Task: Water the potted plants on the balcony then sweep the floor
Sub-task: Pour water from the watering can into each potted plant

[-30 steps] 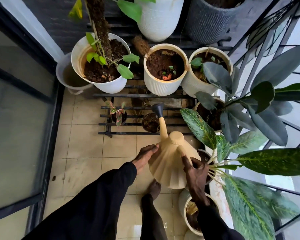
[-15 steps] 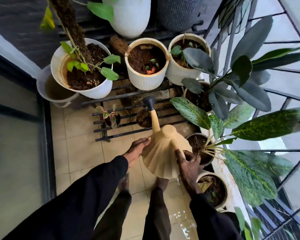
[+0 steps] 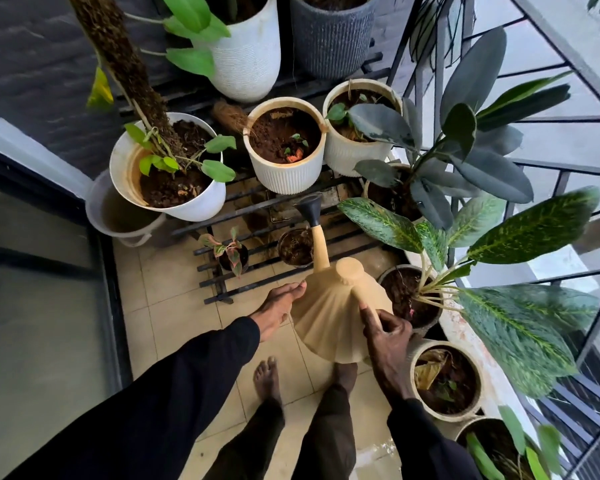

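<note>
Both hands are tilting the can [image 3: 329,317], its spout [image 3: 317,237] pointing to 12 o'clock and passing over a small pot [image 3: 293,249] by the rack's [image 3: 219,271] front edge. The left hand [image 3: 278,308] is pressing the can's side, grip flat. The right hand [image 3: 387,336] is holding the can, grip clamped. Bare tiles [image 3: 174,306] are lying at 9 o'clock, with pots [image 3: 445,379] crowding 3 o'clock.

Beige floor tiles [image 3: 174,306]; dark-framed glass door [image 3: 32,306] on the left; grey metal railing [image 3: 575,167] right, daylight beyond.
</note>
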